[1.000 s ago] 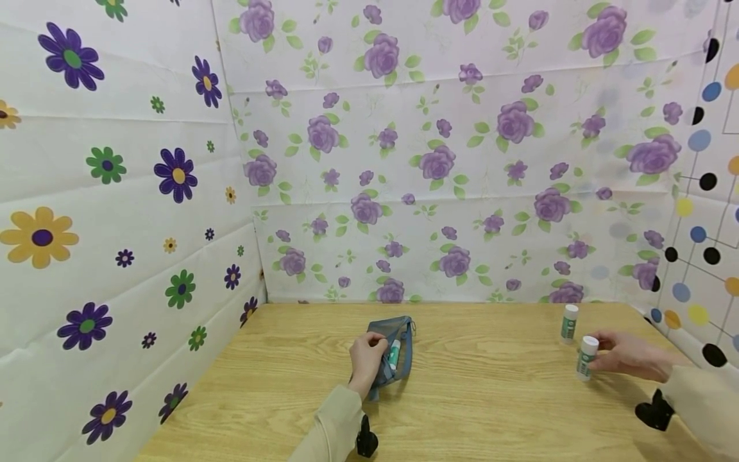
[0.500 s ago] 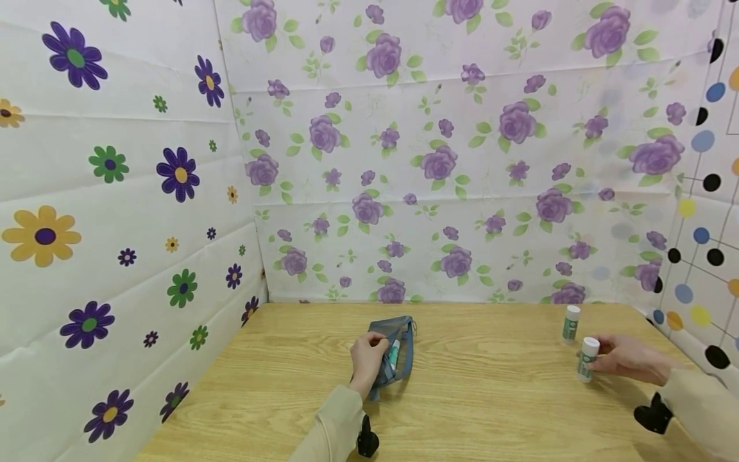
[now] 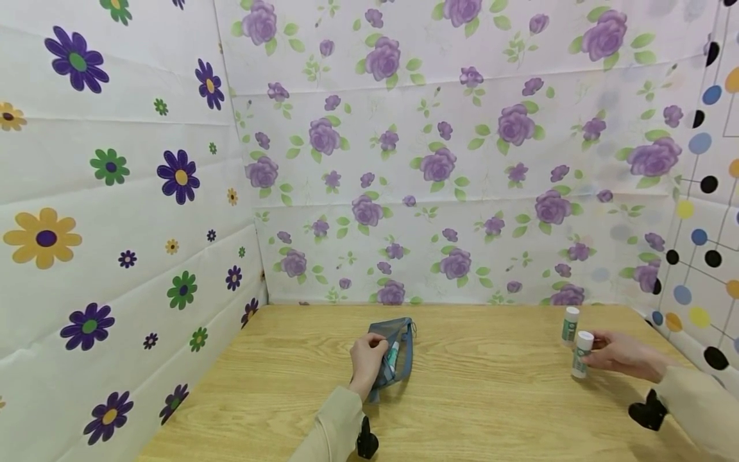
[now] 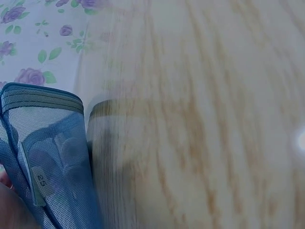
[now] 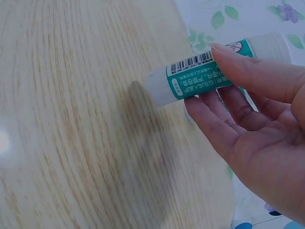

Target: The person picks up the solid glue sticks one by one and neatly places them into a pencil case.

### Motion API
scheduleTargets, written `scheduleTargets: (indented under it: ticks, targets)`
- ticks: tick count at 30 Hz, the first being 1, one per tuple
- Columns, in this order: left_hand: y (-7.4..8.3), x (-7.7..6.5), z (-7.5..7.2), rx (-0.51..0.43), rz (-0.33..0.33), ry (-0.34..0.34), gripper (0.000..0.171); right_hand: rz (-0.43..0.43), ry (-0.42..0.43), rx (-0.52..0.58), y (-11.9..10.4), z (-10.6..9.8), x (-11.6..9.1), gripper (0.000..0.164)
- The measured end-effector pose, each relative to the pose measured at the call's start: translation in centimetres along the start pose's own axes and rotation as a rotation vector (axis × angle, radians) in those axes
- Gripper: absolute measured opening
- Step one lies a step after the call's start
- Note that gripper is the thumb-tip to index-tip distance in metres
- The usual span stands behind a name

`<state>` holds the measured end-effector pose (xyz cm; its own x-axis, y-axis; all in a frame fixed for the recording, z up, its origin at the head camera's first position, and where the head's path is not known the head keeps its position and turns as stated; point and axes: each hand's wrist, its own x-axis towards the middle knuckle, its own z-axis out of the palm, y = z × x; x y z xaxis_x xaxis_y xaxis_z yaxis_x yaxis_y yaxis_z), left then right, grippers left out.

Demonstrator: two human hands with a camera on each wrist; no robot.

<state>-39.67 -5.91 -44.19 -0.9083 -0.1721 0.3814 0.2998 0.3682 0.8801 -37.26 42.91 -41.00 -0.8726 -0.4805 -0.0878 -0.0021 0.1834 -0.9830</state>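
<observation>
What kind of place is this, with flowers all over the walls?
Probably a little indoor booth: creased flowery sheets hang at the back and left, a dotted sheet hangs on the right, and a wood-grained table fits between them.

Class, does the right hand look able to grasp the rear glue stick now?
Probably not yet: the rear glue stick stands close by, but the held glue stick occupies the right hand.

Lower centre, the pouch (image 3: 392, 330) holds a tube (image 3: 394, 355). Lower right, the far stick (image 3: 569, 326) stands behind the near glue stick (image 3: 580, 360).
</observation>
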Motion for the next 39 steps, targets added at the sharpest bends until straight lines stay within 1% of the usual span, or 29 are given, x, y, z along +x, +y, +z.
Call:
scheduleTargets:
  ticks: [3, 6, 15, 22, 27, 30, 35, 39]
  targets:
    - [0.0, 0.1, 0.0, 0.000, -0.006, -0.006, 0.008, 0.020, 0.051, -0.017, -0.4, 0.3, 0.1, 0.069]
    - [0.0, 0.1, 0.0, 0.001, -0.012, -0.008, 0.009, 0.027, 0.082, -0.012, -0.8, 0.6, 0.1, 0.070]
    - [0.1, 0.0, 0.0, -0.007, -0.005, -0.008, 0.008, 0.024, 0.074, -0.019, -1.8, 1.8, 0.7, 0.070]
    - [-0.1, 0.2, 0.0, 0.005, -0.007, 0.004, 0.008, -0.012, 0.071, -0.036, -3.1, 3.3, 1.7, 0.070]
    - [0.0, 0.3, 0.0, 0.001, -0.009, 0.003, 0.008, -0.024, 0.068, -0.027, -3.6, 3.9, 2.5, 0.059]
    - [0.0, 0.3, 0.0, 0.006, -0.008, 0.009, 0.008, -0.021, 0.085, -0.004, -3.8, 4.3, 3.0, 0.055]
    - [0.0, 0.3, -0.1, 0.005, -0.011, 0.011, 0.007, -0.018, 0.140, 0.029, -4.2, 5.0, 3.7, 0.063]
    - [0.1, 0.3, -0.1, 0.005, -0.010, 0.013, 0.008, -0.027, 0.160, 0.022, -4.4, 5.4, 4.0, 0.068]
